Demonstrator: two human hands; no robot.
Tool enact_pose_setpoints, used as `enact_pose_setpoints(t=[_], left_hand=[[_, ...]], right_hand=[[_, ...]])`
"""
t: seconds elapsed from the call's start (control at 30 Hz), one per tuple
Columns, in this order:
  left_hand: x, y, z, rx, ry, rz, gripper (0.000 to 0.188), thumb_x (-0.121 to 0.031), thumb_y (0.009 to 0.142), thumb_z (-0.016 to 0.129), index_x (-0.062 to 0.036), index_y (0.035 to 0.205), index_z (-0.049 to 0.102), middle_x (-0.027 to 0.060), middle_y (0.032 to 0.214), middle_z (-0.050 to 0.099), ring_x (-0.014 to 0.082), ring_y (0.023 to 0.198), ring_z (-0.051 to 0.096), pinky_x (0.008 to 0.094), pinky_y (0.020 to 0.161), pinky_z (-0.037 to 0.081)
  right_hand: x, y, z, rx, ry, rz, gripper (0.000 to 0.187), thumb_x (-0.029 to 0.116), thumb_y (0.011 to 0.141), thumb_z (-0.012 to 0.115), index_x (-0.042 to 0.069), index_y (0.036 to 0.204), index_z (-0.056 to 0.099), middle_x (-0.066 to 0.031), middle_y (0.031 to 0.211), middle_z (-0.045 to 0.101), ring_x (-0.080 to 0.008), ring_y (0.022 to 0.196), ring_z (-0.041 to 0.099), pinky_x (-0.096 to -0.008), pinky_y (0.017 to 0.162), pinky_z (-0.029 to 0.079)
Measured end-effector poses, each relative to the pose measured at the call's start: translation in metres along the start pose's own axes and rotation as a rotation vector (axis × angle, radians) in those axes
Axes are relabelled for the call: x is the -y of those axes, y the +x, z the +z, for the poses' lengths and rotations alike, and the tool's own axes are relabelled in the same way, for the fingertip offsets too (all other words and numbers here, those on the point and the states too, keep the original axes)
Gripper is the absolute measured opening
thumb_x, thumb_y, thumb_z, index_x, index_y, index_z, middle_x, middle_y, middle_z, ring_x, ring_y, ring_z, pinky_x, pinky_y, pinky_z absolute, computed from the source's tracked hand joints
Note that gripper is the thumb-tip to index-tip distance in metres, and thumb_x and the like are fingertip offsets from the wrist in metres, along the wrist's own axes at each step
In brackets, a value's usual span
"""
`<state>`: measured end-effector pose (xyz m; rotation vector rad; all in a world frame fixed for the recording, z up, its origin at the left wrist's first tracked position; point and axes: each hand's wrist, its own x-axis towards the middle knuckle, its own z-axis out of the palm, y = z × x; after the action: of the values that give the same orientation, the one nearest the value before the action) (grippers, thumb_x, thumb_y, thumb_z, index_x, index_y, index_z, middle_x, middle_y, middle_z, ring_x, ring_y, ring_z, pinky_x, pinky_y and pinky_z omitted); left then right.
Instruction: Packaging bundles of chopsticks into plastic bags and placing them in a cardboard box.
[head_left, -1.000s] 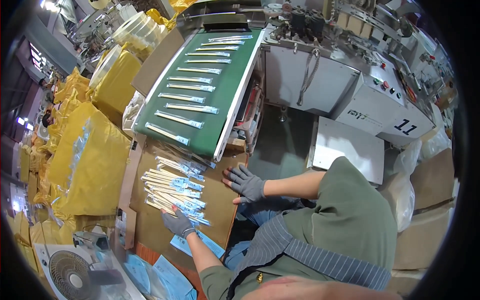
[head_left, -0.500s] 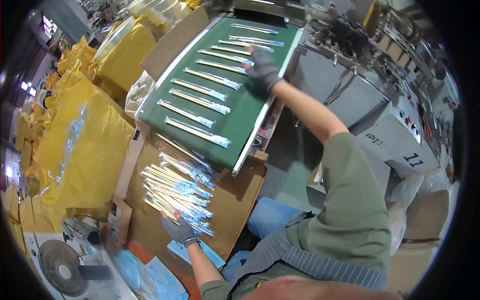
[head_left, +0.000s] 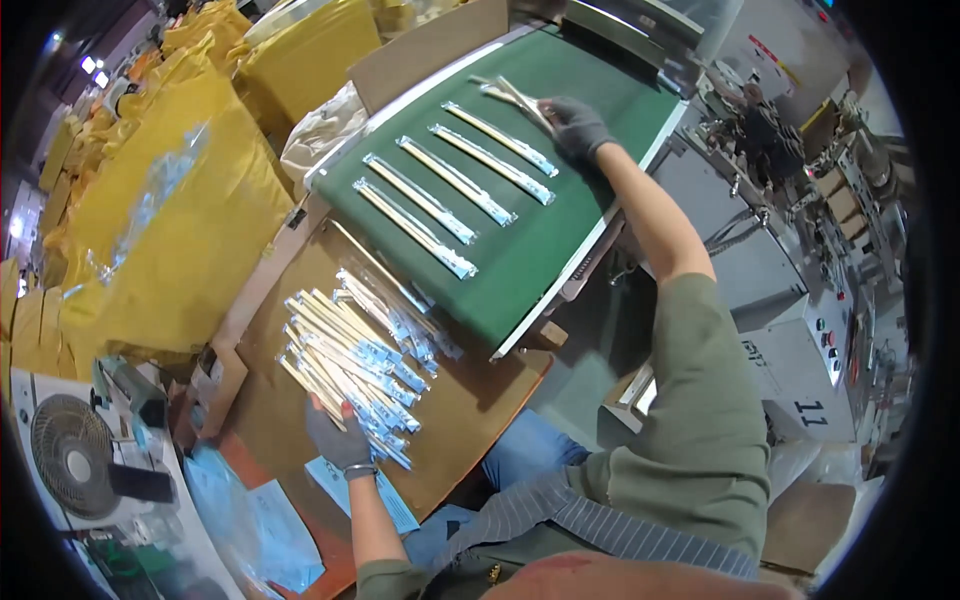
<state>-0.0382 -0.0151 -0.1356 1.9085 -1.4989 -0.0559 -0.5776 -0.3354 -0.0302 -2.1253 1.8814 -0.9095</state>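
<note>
1. Belt [head_left: 560, 260] is bearing spaced packets [head_left: 457, 180] far; table [head_left: 470, 400], their pile [head_left: 355, 360] near.
2. Left hand [head_left: 338, 440], half-open, is touching pile, apparently steadying it.
3. Right hand [head_left: 578, 128], nearly closed, is gripping a bunch [head_left: 522, 102] at belt.

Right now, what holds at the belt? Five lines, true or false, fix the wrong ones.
1. The right hand and the left hand are gloved in grey. True.
2. The right hand is over the green belt. True.
3. The left hand is on the belt too. False: it is at the pile of packets on the brown table.
4. The belt's nearest packets lie heaped. False: they lie spaced apart.
5. The fan is on the person's left. True.
</note>
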Motion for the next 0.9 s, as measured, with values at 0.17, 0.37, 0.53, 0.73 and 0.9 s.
enact_pose_setpoints(t=[0.17, 0.37, 0.53, 0.73, 0.9], left_hand=[[0.002, 0.003, 0.001, -0.018, 0.075, 0.082, 0.057, -0.031, 0.086, 0.061, 0.0023, 0.130, 0.048, 0.0234, 0.128, 0.051, 0.0376, 0.118, 0.048, 0.0429, 0.102, 0.035], [-0.015, 0.019, -0.001, 0.063, -0.027, -0.119, 0.053, -0.039, 0.094, 0.047, 0.0064, 0.121, 0.052, 0.0278, 0.116, 0.056, 0.0416, 0.109, 0.052, 0.0438, 0.096, 0.039], [-0.068, 0.039, 0.010, 0.132, -0.282, -0.412, 0.069, -0.055, 0.092, 0.043, 0.0084, 0.116, 0.053, 0.0297, 0.114, 0.058, 0.0427, 0.108, 0.053, 0.0431, 0.093, 0.040], [-0.040, 0.065, 0.014, 0.230, -1.117, -0.692, 0.061, -0.051, 0.086, 0.060, 0.0057, 0.107, 0.062, 0.0119, 0.094, 0.064, 0.0183, 0.081, 0.059, 0.0295, 0.073, 0.046], [-0.041, 0.059, -0.010, 0.297, -1.239, -0.875, 0.063, -0.044, 0.074, 0.076, 0.0087, 0.106, 0.062, 0.0117, 0.092, 0.064, 0.0162, 0.079, 0.061, 0.0286, 0.068, 0.049]], right_hand=[[0.140, -0.073, 0.041, 0.042, 0.027, -0.324, 0.028, 0.012, 0.087, 0.056, 0.012, 0.115, 0.058, -0.0129, 0.114, 0.061, -0.0343, 0.097, 0.060, -0.0362, 0.081, 0.049], [0.292, -0.153, 0.098, 0.213, -0.137, -0.398, 0.036, 0.023, 0.082, 0.061, 0.008, 0.114, 0.056, -0.0143, 0.110, 0.057, -0.0340, 0.104, 0.055, -0.0390, 0.087, 0.048], [0.307, -0.145, 0.173, 0.347, 0.063, 0.128, 0.072, 0.055, 0.084, 0.052, -0.005, 0.123, 0.050, -0.0309, 0.121, 0.053, -0.0383, 0.115, 0.053, -0.0422, 0.097, 0.043], [0.357, -0.184, 0.204, 0.402, 0.021, 0.061, 0.111, 0.072, 0.060, 0.066, -0.007, 0.132, 0.036, -0.0286, 0.114, 0.056, -0.0425, 0.105, 0.057, -0.0424, 0.091, 0.046], [0.348, -0.203, 0.226, 0.833, 1.065, 0.308, 0.056, 0.038, 0.073, 0.071, -0.005, 0.107, 0.061, -0.0181, 0.094, 0.067, -0.0228, 0.083, 0.066, -0.0339, 0.075, 0.051]])
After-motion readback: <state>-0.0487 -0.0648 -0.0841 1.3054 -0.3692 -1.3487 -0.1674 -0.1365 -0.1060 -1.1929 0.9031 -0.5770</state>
